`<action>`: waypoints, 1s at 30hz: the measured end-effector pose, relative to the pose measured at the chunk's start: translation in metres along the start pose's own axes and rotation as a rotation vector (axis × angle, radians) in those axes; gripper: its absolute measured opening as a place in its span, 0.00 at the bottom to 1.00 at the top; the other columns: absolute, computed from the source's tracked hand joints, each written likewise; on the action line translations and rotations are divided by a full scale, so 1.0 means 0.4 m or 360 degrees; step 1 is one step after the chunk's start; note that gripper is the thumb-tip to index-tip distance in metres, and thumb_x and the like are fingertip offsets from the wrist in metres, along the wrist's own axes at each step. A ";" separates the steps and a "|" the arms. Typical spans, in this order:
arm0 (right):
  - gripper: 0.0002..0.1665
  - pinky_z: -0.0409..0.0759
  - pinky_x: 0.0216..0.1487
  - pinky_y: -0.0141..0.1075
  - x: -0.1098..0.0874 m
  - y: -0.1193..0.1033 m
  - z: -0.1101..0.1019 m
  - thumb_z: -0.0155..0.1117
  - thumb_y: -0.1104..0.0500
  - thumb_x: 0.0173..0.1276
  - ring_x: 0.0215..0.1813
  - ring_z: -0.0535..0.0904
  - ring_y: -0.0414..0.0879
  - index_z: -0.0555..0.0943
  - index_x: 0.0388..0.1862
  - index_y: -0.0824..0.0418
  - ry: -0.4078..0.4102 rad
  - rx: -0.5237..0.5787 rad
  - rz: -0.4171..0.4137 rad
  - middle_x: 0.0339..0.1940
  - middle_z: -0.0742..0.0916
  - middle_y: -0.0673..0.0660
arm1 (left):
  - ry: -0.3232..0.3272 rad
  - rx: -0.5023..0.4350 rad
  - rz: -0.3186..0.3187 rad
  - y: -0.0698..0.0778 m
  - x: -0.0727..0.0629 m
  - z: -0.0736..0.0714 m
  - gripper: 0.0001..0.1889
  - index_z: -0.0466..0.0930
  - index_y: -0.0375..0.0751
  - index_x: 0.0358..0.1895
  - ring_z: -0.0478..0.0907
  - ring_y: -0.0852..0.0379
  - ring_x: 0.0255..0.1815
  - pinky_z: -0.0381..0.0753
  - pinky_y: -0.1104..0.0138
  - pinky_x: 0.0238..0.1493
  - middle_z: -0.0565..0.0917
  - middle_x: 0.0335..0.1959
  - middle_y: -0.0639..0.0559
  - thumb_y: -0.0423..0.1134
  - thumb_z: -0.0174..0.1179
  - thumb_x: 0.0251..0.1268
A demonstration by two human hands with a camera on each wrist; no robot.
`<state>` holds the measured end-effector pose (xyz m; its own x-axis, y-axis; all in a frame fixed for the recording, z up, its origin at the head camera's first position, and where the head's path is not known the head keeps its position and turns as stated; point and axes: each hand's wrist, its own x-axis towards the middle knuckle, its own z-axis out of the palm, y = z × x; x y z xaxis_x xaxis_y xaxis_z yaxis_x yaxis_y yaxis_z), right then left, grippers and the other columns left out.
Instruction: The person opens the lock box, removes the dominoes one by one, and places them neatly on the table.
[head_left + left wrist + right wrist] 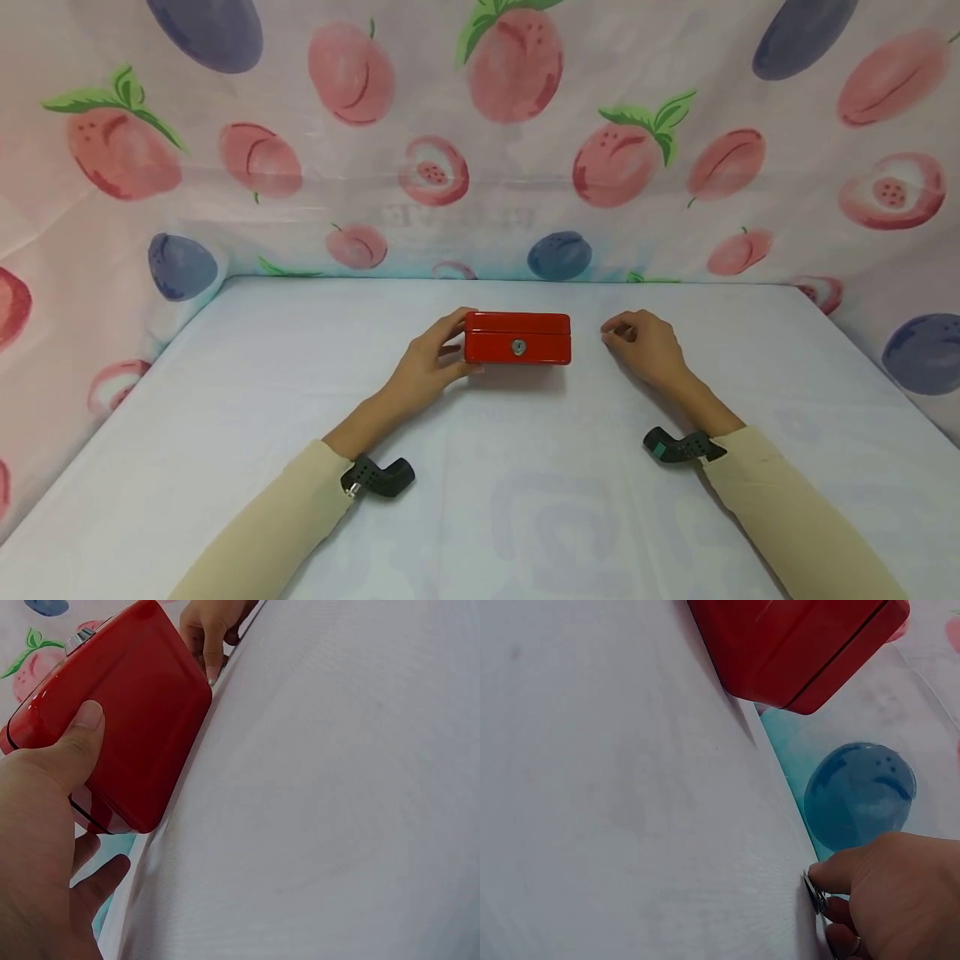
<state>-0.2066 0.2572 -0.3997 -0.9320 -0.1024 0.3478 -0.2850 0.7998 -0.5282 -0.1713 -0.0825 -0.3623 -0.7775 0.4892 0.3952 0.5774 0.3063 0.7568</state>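
A red metal cash box [517, 337], with a round silver lock on its narrow front face, is in the middle near the table's back edge. My left hand [427, 367] grips its left end. In the left wrist view the thumb [86, 724] presses on the broad red face, and the other fingers are partly hidden. My right hand [647, 346] is to the right of the box, apart from it. Between its thumb and fingers it pinches small metal keys [815, 894], mostly covered by the fingers and low over the white tabletop.
A white cloth [420, 542] covers the table. Behind it hangs a pink curtain [510, 183] printed with peaches and plums, which also runs along both sides. Black wrist mounts [382, 477] sit at both sleeve cuffs.
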 end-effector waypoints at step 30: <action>0.12 0.70 0.40 0.44 -0.011 -0.007 -0.002 0.64 0.58 0.66 0.38 0.74 0.55 0.79 0.38 0.68 -0.0012 0.0096 0.0262 0.34 0.81 0.63 | -0.0002 0.0033 0.0020 -0.110 0.015 0.021 0.39 0.58 0.51 0.72 0.64 0.50 0.68 0.72 0.56 0.59 0.68 0.68 0.51 0.35 0.67 0.59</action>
<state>-0.2015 0.2559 -0.3989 -0.9687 0.0227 0.2470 -0.1409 0.7692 -0.6233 -0.1992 -0.0862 -0.3977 -0.7698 0.4940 0.4041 0.5923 0.3170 0.7407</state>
